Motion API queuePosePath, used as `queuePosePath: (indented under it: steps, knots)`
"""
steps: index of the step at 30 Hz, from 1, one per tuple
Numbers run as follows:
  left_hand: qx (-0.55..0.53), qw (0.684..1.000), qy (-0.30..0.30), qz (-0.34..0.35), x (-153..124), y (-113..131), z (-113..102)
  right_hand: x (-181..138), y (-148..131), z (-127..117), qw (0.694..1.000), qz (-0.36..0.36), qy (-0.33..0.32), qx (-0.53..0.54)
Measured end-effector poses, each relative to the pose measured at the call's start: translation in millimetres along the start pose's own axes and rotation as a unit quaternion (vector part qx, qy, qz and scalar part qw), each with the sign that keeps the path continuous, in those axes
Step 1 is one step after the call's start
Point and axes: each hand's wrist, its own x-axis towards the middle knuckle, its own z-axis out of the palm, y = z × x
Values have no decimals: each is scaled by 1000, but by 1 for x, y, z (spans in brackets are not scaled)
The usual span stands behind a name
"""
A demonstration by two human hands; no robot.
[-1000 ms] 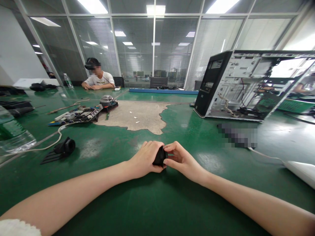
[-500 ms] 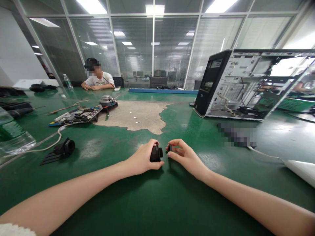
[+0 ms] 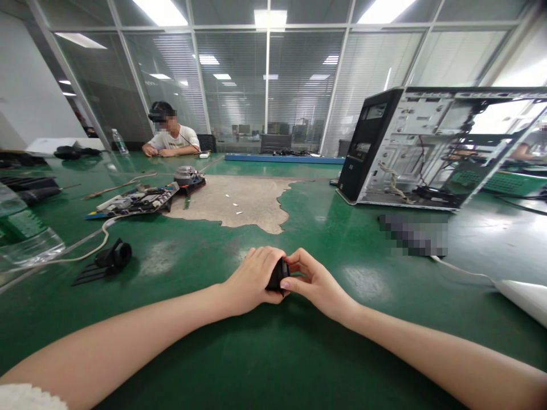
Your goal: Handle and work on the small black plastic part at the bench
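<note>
Low over the green table [image 3: 265, 353], my left hand [image 3: 250, 285] is wrapped around a chunky black plastic part [image 3: 274, 279]. The fingers of my right hand [image 3: 314, 287] pinch a smaller flat black piece [image 3: 285, 269] against the right side of that part. The two black pieces touch; whether they are joined I cannot tell, as my fingers hide most of the contact. A black plastic part with a round collar and long prongs [image 3: 111, 256] lies apart on the table, left of my left hand.
An open computer case [image 3: 371, 148] stands at the right. Circuit boards [image 3: 139, 199] and a heatsink fan [image 3: 188, 176] lie at the left, beside a bare worn patch [image 3: 239, 196]. A plastic bottle [image 3: 25, 228] and white cable [image 3: 102, 233] are nearer. Across the table sits a person [image 3: 175, 139].
My right hand has moved left, closing the gap, so its small black piece now meets the part in my left hand. My left hand has turned slightly and covers more of its part.
</note>
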Motion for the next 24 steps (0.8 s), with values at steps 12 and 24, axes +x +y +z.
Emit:
queuePosePath:
  steps: [12, 24]
  knots:
    - [-7, 1000, -2, 2, 1, -2, 2, -4, -1, -3, 999, -4, -39, -17]
    - [-9, 1000, -4, -9, 2, 0, 0, -4, 4, -7, 992, -79, -38, -87]
